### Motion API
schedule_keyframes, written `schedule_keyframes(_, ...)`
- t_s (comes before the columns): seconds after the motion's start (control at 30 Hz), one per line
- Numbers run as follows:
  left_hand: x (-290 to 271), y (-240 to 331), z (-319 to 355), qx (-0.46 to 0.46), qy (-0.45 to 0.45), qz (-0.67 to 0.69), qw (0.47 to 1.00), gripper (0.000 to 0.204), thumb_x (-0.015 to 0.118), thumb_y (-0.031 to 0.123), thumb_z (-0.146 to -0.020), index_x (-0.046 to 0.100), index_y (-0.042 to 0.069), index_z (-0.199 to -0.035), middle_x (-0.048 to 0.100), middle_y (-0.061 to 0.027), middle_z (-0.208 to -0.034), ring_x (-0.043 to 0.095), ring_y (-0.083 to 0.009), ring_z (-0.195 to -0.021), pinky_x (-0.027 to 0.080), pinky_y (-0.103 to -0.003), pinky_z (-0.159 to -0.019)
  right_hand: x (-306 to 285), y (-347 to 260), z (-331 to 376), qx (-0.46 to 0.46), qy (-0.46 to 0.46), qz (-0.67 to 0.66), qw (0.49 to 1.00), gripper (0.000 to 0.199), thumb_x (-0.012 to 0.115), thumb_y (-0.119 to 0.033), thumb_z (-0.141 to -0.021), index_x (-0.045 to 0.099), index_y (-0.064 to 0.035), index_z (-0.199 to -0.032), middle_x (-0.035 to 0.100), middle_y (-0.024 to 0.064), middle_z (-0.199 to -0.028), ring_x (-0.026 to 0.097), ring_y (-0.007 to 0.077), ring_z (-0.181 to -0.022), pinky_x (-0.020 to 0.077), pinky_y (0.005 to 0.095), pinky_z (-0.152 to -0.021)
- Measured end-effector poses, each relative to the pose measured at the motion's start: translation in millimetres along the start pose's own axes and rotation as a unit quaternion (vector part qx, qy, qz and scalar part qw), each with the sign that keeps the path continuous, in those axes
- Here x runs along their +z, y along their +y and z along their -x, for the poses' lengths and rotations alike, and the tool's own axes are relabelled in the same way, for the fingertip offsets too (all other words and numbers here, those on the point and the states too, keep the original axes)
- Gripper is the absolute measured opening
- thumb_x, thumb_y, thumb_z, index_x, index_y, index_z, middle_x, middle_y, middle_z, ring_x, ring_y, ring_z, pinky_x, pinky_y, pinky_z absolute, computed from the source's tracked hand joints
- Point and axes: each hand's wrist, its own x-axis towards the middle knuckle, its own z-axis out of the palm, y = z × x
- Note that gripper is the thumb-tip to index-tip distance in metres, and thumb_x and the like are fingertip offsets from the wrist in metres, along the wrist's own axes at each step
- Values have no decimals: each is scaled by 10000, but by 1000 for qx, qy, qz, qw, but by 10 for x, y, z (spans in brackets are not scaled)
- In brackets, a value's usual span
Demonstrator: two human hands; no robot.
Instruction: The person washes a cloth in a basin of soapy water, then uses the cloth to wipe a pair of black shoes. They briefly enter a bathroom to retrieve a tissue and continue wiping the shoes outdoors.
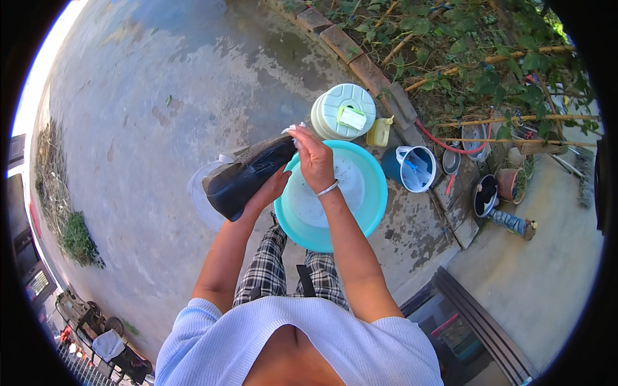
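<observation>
A dark, wet-looking black shoe (248, 177) is tilted over the left rim of a turquoise basin (380, 193). My left hand (273, 189) grips it from below, fingers partly hidden behind it. At its upper right end, my right hand (313, 161) is closed, fingers together against the shoe. Something white (294, 128) shows at those fingertips; whether it is suds or a wad of cloth cannot be told. Whitish, sudsy water (325, 193) lies in the basin below my right wrist, which wears a bracelet (327, 188).
Beyond the basin stands a pale lidded bucket (328, 106) with a white-and-green block (352, 118) on top. Beside it are a yellowish bottle (380, 131) and a blue bucket (393, 166). A white round item (201, 193) lies left, behind the shoe. Bricks (341, 43) edge the plants.
</observation>
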Motion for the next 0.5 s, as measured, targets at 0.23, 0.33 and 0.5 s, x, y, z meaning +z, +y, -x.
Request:
schedule_keyframes(0.23,-95,77,47,-2,-12,-159,987,401,443,360,-911,453,116,-1229,499,-125,-1210,507,-281,-1091,398,-383,-937,77,-95,24,104,120,-128,979,203,511,44,-854,636,-23,-999,643,105,-1054,581,213,-1057,444,304,-909)
schedule_keyframes(0.33,-64,30,88,27,-44,-279,959,417,449,372,-907,437,136,-1250,498,-116,-1215,505,-270,-1102,400,-378,-941,64,-188,22,101,133,-125,978,198,510,37,-862,636,-22,-1003,644,104,-1047,580,212,-1056,440,302,-911)
schedule_keyframes(0.5,-243,165,70,-9,-32,-188,982,428,458,391,-901,438,147,-1253,499,-101,-1223,505,-265,-1112,404,-379,-941,25,-249,45,114,147,-125,975,199,502,17,-878,625,-11,-1032,641,98,-1050,583,167,-1006,448,261,-869)
